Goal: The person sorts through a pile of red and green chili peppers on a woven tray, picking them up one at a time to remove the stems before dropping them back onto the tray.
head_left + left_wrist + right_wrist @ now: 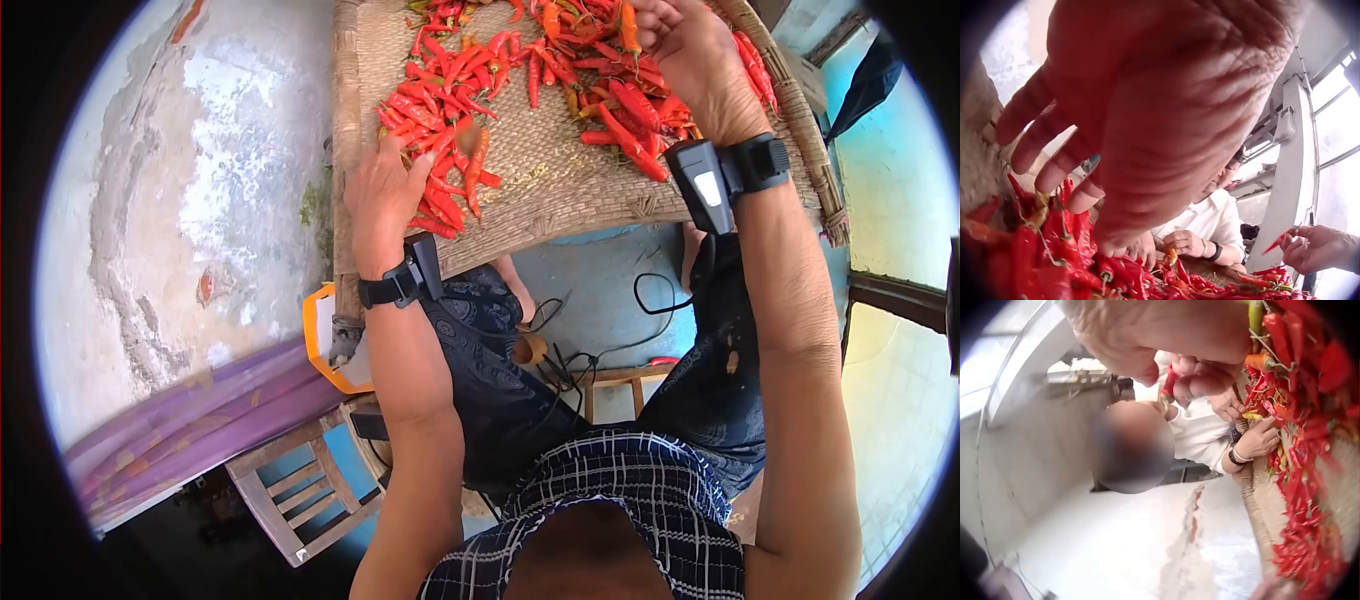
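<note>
1. Head view: red chilies (415, 110) lie heaped on woven tray (550, 130), twelve o'clock.
2. Left hand (385, 200), eleven o'clock: fingers loosely extended at left heap's edge; contact unclear.
3. Right hand (700, 70), one o'clock: grip unclear from overhead. Left wrist view, four o'clock, shows it pinching one red chili (1277, 242).
4. Wrist views alone show a second person's white shirt (1225, 219).

On the tray (540, 145): left chili heap (418, 110), right chili heap (635, 103), perhaps contiguous behind.
</note>
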{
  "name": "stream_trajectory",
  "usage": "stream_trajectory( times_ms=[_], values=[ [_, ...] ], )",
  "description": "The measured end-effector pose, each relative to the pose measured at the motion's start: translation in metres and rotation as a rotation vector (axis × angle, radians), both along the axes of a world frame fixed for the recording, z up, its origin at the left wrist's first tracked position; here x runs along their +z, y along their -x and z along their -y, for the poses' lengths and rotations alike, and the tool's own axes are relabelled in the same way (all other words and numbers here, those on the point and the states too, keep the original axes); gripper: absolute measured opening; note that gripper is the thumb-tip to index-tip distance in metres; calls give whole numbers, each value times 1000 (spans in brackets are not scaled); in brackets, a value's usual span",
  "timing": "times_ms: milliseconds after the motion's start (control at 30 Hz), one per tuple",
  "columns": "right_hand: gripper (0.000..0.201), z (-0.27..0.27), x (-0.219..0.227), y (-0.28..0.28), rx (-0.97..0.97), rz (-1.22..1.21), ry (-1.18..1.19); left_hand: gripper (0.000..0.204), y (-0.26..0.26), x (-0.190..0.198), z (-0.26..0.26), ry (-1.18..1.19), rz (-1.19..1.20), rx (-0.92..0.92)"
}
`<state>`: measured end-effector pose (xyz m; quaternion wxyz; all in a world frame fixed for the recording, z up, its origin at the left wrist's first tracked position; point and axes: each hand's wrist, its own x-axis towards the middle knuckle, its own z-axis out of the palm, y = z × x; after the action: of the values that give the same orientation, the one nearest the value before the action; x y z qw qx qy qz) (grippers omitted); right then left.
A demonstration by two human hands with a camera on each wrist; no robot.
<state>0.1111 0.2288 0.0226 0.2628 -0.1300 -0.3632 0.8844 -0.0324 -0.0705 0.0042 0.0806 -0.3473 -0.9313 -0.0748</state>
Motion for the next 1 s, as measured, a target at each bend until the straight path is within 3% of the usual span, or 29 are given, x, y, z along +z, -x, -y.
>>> stream_trajectory(
  times_ms=[67, 100, 167, 200, 267, 300, 367, 533, 600, 667, 733, 800, 933, 1000],
  values=[
    [27, 11, 7, -3, -61, -69, 152, 52, -2, 1, 2, 184, 180, 173],
    [27, 10, 0, 0, -60, -71, 154, 52, -4, 0, 0, 186, 178, 173],
    [22, 8, -25, 8, 50, 46, -57, 53, -7, -5, -8, 132, 403, 108],
    [23, 13, -28, 12, 84, 94, -81, 53, -10, -7, -12, 133, 403, 106],
    [23, 34, -21, 11, 101, 190, -418, 54, -14, -15, -20, 104, 359, -7],
    [23, 42, -20, 12, 101, 190, -415, 47, -20, -21, -26, 10, 269, -79],
    [26, 53, -22, 14, 61, 159, -1070, 42, -27, -27, -35, -65, 348, -128],
    [22, 57, -32, 15, 274, 240, -1115, 23, -39, -18, -57, -245, 518, -240],
    [21, 58, -38, 13, 234, 238, -1401, 16, -36, -16, -58, -293, 585, -188],
    [23, 62, -50, 12, 256, 225, -1397, 12, -27, -20, -56, -579, 751, -238],
    [26, 66, -50, 13, 275, 209, -1392, 11, -33, -3, -58, -594, 839, -163],
    [34, 69, -47, 15, 494, 260, -1336, 13, -33, -1, -59, -806, 860, -190],
    [36, 74, -51, 22, 605, 238, -1158, 15, -36, -2, -66, -918, 878, -216],
    [33, 74, -46, 20, 570, 284, -1218, 20, -37, 0, -67, -905, 865, -230]
  ],
)
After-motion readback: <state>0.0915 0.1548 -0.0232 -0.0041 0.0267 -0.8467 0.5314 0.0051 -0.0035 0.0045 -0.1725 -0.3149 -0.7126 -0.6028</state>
